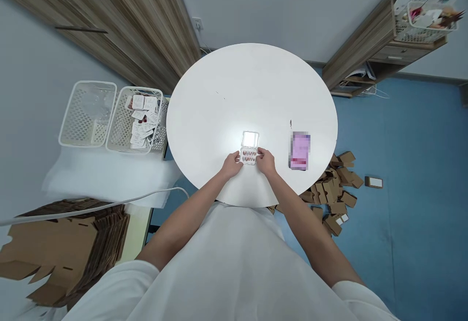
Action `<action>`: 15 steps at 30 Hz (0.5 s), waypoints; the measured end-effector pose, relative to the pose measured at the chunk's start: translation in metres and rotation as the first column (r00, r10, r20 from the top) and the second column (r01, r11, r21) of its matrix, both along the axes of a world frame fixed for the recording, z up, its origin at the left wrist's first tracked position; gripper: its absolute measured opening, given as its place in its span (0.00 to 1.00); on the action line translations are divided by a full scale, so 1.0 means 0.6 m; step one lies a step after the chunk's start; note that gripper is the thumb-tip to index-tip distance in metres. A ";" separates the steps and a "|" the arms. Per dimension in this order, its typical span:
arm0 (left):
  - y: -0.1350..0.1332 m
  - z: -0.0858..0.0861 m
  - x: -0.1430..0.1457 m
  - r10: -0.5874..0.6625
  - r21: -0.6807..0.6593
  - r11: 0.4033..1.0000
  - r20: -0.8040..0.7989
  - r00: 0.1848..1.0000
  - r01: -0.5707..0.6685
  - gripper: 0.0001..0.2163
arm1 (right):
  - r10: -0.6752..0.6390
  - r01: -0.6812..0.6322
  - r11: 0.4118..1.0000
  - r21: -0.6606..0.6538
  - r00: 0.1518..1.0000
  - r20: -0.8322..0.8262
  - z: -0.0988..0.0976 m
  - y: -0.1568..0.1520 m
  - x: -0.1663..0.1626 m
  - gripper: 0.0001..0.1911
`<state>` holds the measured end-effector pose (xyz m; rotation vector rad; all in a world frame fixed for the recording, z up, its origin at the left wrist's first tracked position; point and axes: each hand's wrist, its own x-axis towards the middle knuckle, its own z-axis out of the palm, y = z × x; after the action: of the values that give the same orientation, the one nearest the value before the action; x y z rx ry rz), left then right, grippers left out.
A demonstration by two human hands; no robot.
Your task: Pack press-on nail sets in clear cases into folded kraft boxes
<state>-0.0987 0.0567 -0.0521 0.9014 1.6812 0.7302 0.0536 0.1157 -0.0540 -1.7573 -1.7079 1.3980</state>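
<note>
A small clear plastic case [250, 139] lies on the white table [252, 82] in front of me, its lid folded back away from my body. In its lower half sit two rows of small reddish and pale oval pieces [249, 155] that look like press-on nails. My left hand [231, 165] grips the case's left edge with its fingertips. On the opposite edge, the fingers of my right hand [266, 162] are closed against the case. A blurred-out pinkish-purple rectangle [300, 150], perhaps a phone, rests further right on the tabletop.
Two white plastic baskets stand to the left: one [87, 114] with clear items, another [135, 136] with many printed cards. Flattened cardboard [54, 248] is stacked at lower left, beside a white cable [139, 197]. Small brown boxes [332, 189] are heaped on the blue floor at right.
</note>
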 end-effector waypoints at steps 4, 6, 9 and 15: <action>-0.005 0.000 0.010 0.050 0.052 0.997 0.085 0.995 -0.055 0.12 | -0.096 0.088 0.992 -0.088 0.992 -0.088 -0.004 0.000 0.001 0.23; -0.012 0.000 0.015 0.120 0.049 0.991 0.120 0.986 -0.126 0.14 | -0.139 0.118 0.983 -0.138 0.979 -0.149 -0.002 -0.004 0.009 0.23; -0.028 0.004 0.022 0.239 0.026 0.969 0.160 0.958 -0.246 0.18 | -0.176 0.130 0.972 -0.194 0.954 -0.241 0.007 -0.013 0.025 0.22; -0.070 0.033 0.027 0.265 0.003 0.959 0.329 0.906 -0.282 0.21 | -0.196 0.121 0.965 -0.231 0.923 -0.333 0.050 -0.043 0.048 0.22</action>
<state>-0.0826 0.0146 -0.0322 0.5431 1.5093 1.0564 0.0825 0.0899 -0.0242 -1.5800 -1.2418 1.7419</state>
